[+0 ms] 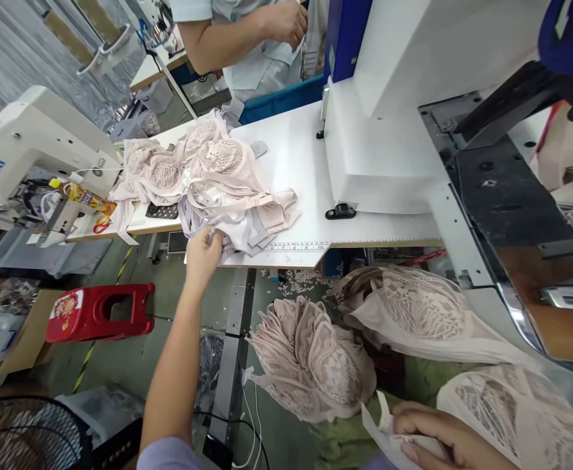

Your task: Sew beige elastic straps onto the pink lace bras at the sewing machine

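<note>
My left hand (203, 251) reaches out to the near edge of the white table (296, 163) and its fingers close on the bottom of a heap of pale pink lace bras (208, 179). My right hand (438, 437) is low at the bottom right, fingers curled on a piece of white fabric (389, 434). Beside it lie more bundles of pink lace pieces (310, 356), some in clear bags (414, 313).
A large white machine (389, 111) stands on the table's right side, with a dark metal frame (502, 189) nearer me. A white sewing machine (27, 150) is at the left, a red stool (100, 312) and a fan (22, 434) on the floor. Another person's arms (247, 32) work at the far side.
</note>
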Tool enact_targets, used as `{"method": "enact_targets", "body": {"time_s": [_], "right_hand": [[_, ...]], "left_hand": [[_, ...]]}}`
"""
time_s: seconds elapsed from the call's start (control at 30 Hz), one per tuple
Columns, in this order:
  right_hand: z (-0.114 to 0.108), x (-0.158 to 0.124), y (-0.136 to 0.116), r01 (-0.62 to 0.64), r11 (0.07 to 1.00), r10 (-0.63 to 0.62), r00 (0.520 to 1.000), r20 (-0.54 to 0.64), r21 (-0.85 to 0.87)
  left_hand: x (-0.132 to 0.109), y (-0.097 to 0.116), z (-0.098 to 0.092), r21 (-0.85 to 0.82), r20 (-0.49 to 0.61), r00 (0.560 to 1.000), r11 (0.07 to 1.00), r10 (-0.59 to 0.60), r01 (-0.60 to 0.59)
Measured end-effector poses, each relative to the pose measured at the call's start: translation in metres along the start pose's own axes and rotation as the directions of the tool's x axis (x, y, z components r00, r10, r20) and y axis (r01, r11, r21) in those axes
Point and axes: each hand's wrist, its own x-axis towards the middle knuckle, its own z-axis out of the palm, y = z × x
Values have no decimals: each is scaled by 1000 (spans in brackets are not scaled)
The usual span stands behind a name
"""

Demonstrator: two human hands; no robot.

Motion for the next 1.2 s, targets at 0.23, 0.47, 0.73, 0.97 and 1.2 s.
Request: {"method": "enact_targets", "body": {"time_s": [0.23,0.47,0.73,0.97,1.2], "right_hand": [[4,-2,7,-5,1000,5,1000,-12,20],[-2,0,10,-42,999,41,999,30,25],[0,0,5,-40,999,39,997,71,21],[3,-2,6,-70,998,69,994,80,7],[4,2,9,-63,998,60,993,103,23]], "left_hand": [[73,-11,-28,-73,-190,972,989,-140,129],[-7,-19,7,286,222,872,826,436,-486],[-6,-26,25,116,121,967,964,226,-240],[20,-27,21,-332,131,975,918,-182,216],[35,-32,31,-700,264,858,524,-441,485]]}}
